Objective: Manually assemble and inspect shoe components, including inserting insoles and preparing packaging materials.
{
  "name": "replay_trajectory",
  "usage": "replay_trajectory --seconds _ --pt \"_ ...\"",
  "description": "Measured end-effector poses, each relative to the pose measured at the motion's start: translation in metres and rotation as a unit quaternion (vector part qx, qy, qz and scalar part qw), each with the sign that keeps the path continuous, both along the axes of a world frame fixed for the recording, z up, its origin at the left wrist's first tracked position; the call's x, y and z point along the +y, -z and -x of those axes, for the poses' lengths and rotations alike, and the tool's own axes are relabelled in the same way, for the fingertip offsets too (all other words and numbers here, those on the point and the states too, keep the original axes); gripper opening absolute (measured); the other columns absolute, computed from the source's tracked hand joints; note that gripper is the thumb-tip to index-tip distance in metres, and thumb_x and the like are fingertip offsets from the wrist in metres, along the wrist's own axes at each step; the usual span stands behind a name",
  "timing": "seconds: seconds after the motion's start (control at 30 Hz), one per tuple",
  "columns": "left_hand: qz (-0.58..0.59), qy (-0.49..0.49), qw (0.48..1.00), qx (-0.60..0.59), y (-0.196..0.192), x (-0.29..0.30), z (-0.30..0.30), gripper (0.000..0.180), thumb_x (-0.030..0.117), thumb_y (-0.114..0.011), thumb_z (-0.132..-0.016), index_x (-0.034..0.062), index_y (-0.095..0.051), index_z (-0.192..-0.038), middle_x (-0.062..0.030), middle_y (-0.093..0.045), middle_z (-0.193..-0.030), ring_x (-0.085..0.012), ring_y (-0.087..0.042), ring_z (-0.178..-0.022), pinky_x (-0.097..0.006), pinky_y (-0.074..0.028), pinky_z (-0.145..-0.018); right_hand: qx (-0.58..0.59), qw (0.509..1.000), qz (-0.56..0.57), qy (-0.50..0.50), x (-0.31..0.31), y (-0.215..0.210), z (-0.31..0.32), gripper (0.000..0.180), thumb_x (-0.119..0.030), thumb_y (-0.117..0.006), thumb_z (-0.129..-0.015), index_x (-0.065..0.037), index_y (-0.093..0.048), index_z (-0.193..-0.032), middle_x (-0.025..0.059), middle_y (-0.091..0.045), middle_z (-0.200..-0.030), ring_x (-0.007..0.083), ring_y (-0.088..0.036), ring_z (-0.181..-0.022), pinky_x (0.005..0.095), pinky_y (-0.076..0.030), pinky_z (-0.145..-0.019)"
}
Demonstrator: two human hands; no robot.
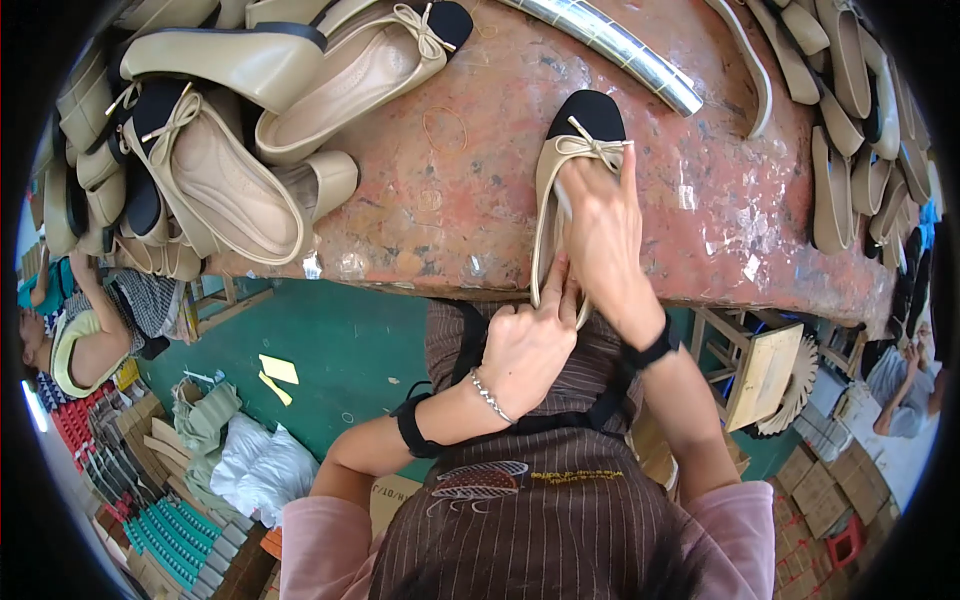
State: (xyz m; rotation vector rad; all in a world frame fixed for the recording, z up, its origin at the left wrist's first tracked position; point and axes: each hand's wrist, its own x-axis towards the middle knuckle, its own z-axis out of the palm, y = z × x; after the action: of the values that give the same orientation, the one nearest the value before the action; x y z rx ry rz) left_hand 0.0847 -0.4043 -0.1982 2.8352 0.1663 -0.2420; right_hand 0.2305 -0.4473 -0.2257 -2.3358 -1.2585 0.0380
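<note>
**A:** Where is the shoe (546,178), and who has hold of it?

**B:** It's at the near edge of the tabletop (430,215), black toe (588,115) pointing away. The left hand (525,350) has its fingers closed on the heel end. The right hand (605,215) dips into the opening, index finger straight beside the bow (588,147); its other fingers are partly hidden, so I can't tell how tightly they close.

**A:** How would it handle?

**B:** Light, I'd guess, with a soft, flexible upper and a firmer sole. Smooth, but hardly slippery. I'd hold it by the heel and sides and spare that thin bow, which looks easiest to spoil.

**A:** And the surroundings?

**B:** The tabletop is reddish, scuffed and flaking. Beige shoes crowd its left (225,185) and right (850,75), with a curved silver strip (625,45) between. Below lies a green floor (330,340); a co-worker (95,345) sits off left.
</note>
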Motion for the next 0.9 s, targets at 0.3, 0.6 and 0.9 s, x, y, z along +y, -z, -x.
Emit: replay_trajectory --seconds 0.3,0.6,0.9 --pt "0.009 0.011 1.000 0.002 0.006 -0.003 0.004 0.051 0.012 -0.062 -0.072 -0.0074 -0.064 -0.120 -0.0292 -0.051 -0.140 -0.0153 -0.067 -0.057 -0.026 -0.052 -0.053 -0.044 0.992 0.109 0.044 -0.015 0.003 0.022 0.066 0.001 -0.054 -0.077 0.008 -0.039 -0.141 0.0252 -0.047 -0.142 0.0378 -0.039 -0.139 0.0599 -0.013 -0.118" --pt "0.026 -0.007 1.000 -0.011 0.007 -0.007 0.003 0.032 0.014 -0.065 -0.076 -0.0046 -0.069 -0.102 -0.0289 -0.056 -0.132 -0.0216 -0.069 -0.058 -0.030 -0.054 -0.055 -0.170 0.975 0.132 0.060 -0.005 0.004 0.015 0.045 -0.008 -0.052 -0.086 0.003 -0.051 -0.129 0.0182 -0.059 -0.125 0.0337 -0.055 -0.121 0.0578 -0.022 -0.116" --pt "0.058 0.006 0.998 0.002 0.010 -0.004 0.008 0.034 0.009 -0.064 -0.073 -0.0048 -0.065 -0.104 -0.0280 -0.060 -0.125 -0.0234 -0.070 -0.061 -0.032 -0.054 -0.055 -0.206 0.959 0.191 0.034 -0.016 0.010 0.035 0.049 -0.009 -0.050 -0.086 0.013 -0.046 -0.129 0.0278 -0.058 -0.122 0.0377 -0.057 -0.118 0.0571 -0.015 -0.119"
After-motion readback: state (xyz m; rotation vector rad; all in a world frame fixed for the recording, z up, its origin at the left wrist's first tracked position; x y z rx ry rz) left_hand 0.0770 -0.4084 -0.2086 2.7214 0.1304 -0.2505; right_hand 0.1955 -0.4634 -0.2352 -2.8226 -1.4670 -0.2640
